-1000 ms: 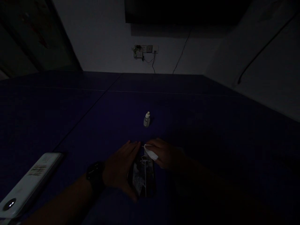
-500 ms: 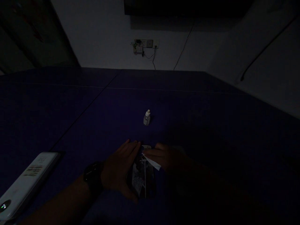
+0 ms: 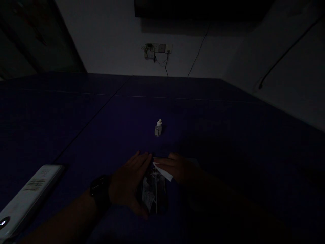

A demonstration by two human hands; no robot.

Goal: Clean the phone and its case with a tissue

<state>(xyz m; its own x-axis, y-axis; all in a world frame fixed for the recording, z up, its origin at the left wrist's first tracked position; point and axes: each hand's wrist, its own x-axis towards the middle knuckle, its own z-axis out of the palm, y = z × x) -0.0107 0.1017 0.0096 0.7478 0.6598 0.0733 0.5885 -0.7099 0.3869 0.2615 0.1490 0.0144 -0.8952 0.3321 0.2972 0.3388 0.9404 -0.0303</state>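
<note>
A dark smartphone (image 3: 149, 193) with a picture showing on its screen lies flat on the blue table surface. My left hand (image 3: 128, 184), wearing a black smartwatch (image 3: 98, 187), rests along the phone's left side. Its fingers are stretched out near the top corner and its thumb is apart, by the lower left corner. My right hand (image 3: 175, 167) is closed on a thin white wipe (image 3: 164, 172), pressing it to the upper part of the screen. Beyond both hands a small clear dropper bottle (image 3: 157, 130) with a white cap stands upright.
A white power bank (image 3: 30, 195) lies at the left edge. Something flat and pale (image 3: 194, 161), too dark to name, lies beside my right hand. Wall sockets (image 3: 158, 48) with plugged-in cables sit on the back wall, below a dark screen (image 3: 200, 8).
My right hand has slid the wipe slightly up toward the phone's top edge. My left hand has stayed in place. The picture is a little darker.
</note>
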